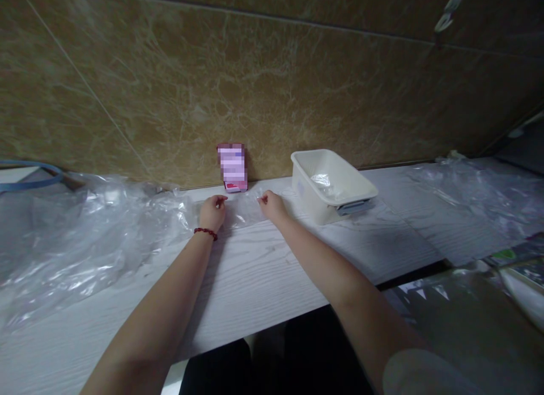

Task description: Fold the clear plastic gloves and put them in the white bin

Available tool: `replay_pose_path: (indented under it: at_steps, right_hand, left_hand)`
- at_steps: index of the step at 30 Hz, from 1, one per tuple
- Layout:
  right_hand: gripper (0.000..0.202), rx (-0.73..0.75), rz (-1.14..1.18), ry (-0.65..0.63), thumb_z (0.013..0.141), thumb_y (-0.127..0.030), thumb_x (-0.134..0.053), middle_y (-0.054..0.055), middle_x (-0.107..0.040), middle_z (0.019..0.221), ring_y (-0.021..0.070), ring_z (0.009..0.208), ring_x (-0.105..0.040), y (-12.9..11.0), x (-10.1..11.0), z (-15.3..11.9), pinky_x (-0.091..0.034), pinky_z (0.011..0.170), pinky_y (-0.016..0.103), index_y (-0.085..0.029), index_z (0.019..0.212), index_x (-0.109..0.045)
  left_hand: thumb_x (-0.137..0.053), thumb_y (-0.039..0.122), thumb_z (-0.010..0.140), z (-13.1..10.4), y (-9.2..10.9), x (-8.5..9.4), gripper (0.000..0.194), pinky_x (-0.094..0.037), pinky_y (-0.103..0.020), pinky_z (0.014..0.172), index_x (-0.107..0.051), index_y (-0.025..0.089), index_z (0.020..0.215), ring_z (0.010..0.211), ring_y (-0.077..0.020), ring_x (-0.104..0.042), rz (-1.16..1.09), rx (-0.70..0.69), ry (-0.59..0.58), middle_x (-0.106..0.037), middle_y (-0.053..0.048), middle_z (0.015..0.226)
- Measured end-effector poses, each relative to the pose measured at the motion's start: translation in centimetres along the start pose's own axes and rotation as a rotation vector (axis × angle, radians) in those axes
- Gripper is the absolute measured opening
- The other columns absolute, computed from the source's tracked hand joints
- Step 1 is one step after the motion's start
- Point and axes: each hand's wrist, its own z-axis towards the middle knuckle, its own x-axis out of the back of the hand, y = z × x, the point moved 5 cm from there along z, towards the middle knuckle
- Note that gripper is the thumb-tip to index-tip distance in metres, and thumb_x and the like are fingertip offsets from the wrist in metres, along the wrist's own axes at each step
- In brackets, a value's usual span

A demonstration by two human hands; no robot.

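A clear plastic bag (243,211) lies flat on the table between my two hands. My left hand (212,212), with a dark red bead bracelet (206,233) at the wrist, is closed in a pinch at the bag's left end. At the right end, my right hand (272,206) pinches the bag's upper corner between thumb and fingers. Just behind the bag, a phone (233,167) in a dark red case leans upright against the wall. To the right of my right hand stands a white plastic bin (306,182) with some clear plastic inside.
A big heap of clear plastic bags (102,230) covers the table's left side. More clear plastic (463,196) lies at the far right. Behind the table (255,281) rises a brown marbled wall (263,89). A blue rimmed object (38,182) sits at the left edge.
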Motion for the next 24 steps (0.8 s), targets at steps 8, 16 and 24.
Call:
replay_pose_path:
  at_steps: [8, 16, 24]
  right_hand:
    - [0.014, -0.102, 0.136, -0.108, 0.078, -0.034, -0.048, -0.004, -0.058, 0.061, 0.0064, 0.043, -0.051, 0.4, -0.3, -0.2, -0.034, 0.043, 0.016, -0.02, 0.081, -0.05]
    - [0.016, -0.071, -0.002, -0.107, 0.076, -0.035, -0.052, -0.002, -0.06, 0.063, 0.0084, 0.05, -0.054, 0.3, -0.3, -0.4, -0.037, 0.049, 0.017, -0.019, 0.076, -0.054]
    - [0.017, -0.041, -0.153, -0.069, 0.076, -0.035, -0.05, 0.002, -0.063, 0.075, 0.0134, 0.07, -0.057, 0.0, -0.2, -0.2, -0.038, 0.06, 0.021, -0.02, 0.08, -0.056]
  left_hand:
    - [-0.037, 0.019, 0.073, 0.7, -0.6, -0.6, 0.031, -0.043, -0.03, 0.074, -0.062, 0.014, 0.092, 0.079, -0.0186, -0.056, 0.034, -0.036, -0.055, -0.062, -0.009, 0.087]
    - [-0.033, 0.014, 0.075, 0.1, 1.4, -0.4, 0.036, -0.038, -0.031, 0.087, -0.057, 0.014, 0.101, 0.098, -0.0187, -0.051, 0.301, -0.196, -0.034, -0.053, -0.011, 0.104]
    - [-0.032, 0.039, 0.081, -3.6, 4.0, -1.4, 0.044, -0.033, -0.052, 0.083, -0.048, 0.012, 0.112, 0.106, -0.0307, -0.045, 0.615, -0.145, -0.194, -0.049, -0.018, 0.115]
